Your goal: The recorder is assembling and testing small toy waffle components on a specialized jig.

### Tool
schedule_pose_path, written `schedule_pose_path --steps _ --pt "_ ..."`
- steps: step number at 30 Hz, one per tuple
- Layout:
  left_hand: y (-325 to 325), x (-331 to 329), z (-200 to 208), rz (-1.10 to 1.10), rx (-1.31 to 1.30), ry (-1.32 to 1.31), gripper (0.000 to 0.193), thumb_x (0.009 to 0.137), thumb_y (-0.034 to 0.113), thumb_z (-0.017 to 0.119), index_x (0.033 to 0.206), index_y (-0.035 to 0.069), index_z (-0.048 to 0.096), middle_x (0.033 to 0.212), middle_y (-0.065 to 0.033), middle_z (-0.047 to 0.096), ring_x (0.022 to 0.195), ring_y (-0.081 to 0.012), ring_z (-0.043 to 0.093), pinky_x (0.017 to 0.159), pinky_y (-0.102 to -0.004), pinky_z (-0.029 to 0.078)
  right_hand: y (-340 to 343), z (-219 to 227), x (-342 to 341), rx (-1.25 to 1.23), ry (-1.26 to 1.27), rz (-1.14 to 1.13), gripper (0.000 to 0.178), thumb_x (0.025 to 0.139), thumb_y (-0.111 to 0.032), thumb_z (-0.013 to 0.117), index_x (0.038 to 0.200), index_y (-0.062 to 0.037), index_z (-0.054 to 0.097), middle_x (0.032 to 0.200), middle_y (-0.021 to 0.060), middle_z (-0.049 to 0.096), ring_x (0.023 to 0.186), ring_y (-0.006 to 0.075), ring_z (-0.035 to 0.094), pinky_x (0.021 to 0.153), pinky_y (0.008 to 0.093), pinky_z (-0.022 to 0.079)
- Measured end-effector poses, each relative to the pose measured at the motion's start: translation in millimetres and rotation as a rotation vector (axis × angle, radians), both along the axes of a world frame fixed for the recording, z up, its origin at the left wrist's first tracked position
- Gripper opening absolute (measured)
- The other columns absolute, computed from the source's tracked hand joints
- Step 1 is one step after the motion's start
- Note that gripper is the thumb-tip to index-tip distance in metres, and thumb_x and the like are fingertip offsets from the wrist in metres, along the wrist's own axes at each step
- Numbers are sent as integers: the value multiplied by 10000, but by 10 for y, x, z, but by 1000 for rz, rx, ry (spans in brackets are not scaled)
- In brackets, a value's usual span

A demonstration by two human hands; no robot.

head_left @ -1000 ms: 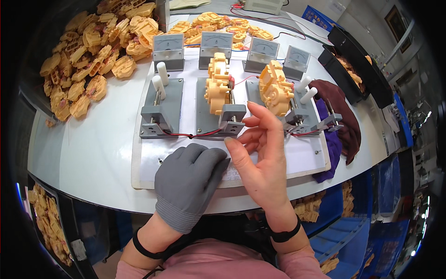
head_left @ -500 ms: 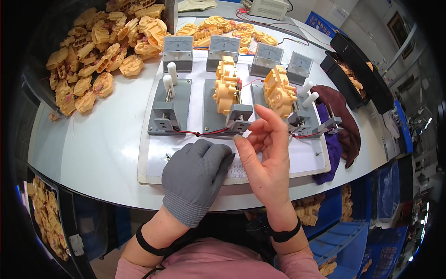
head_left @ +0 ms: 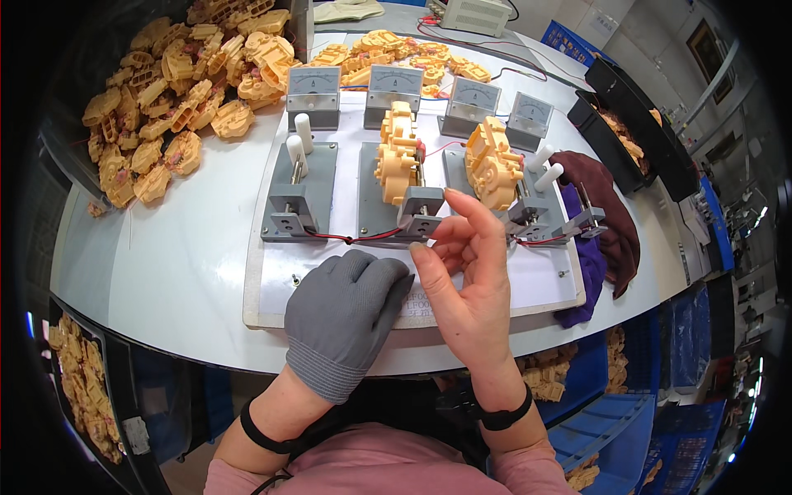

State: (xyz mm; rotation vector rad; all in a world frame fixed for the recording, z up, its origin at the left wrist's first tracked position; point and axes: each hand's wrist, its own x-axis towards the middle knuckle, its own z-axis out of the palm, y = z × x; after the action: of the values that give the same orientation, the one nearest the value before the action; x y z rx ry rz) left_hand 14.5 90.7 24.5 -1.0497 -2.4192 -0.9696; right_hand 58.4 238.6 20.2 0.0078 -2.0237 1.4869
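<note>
My left hand (head_left: 346, 309), in a grey glove, is closed with its fingers curled under over the front of the white board (head_left: 268, 289); nothing shows sticking out of it. Bare, my right hand (head_left: 472, 285) is open, thumb and fingers apart with nothing between them. Its fingertips are close to the grey block of the middle test fixture (head_left: 375, 216). A yellow plastic gear housing (head_left: 398, 157) sits upright on that fixture. Another yellow housing (head_left: 493, 165) stands on the right fixture (head_left: 536, 202). The left fixture (head_left: 322, 198), with white-capped posts, carries no housing.
Several analogue meters (head_left: 394, 91) line the board's back. Loose housings fill a large bin (head_left: 70, 157) at left; more lie in a heap (head_left: 379, 54) behind the meters. A purple cloth (head_left: 587, 276), a brown cloth (head_left: 615, 223) and black bins (head_left: 598, 136) are at right.
Both hands hold nearly the same pose. The whole view has shifted very slightly; the housings remain on their fixtures.
</note>
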Motion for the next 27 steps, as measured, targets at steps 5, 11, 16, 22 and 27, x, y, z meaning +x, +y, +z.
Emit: schedule_pose_path --steps 5,11,16,22,27 --pt "-7 -1 8 -4 -11 -3 133 863 193 703 963 115 665 804 -67 603 685 -270 586 596 -395 461 -9 -3 -1 -5 -11 -3 562 902 -102 722 1401 -96 463 1051 48 583 845 97 554 716 242 451" --pt "-14 0 12 -8 -13 -6 147 861 202 705 970 113 664 807 -69 606 685 -268 588 596 -395 461 -12 -2 -5 3 -10 -4 562 904 -95 719 1402 -95 460 1048 46 584 811 87 554 709 235 442" --pt "-16 1 10 -19 -7 -11 162 853 201 713 979 111 665 814 -68 610 688 -267 588 598 -394 463 -8 -2 -1 15 -2 -8 563 904 -86 715 1404 -92 456 1047 46 586 810 79 556 700 232 439" --pt "-20 -4 -4 -30 11 -1 171 838 189 725 981 111 670 814 -70 609 690 -266 589 605 -392 471 -9 -2 5 19 12 -20 549 912 -69 695 1403 -91 453 1043 44 589 793 72 568 688 231 438" --pt "-14 -3 4 -26 9 3 154 833 178 724 960 111 668 805 -70 606 695 -266 593 608 -393 475 -5 -16 6 21 27 -23 540 915 -68 689 1400 -93 454 1037 42 592 789 70 569 687 230 437"
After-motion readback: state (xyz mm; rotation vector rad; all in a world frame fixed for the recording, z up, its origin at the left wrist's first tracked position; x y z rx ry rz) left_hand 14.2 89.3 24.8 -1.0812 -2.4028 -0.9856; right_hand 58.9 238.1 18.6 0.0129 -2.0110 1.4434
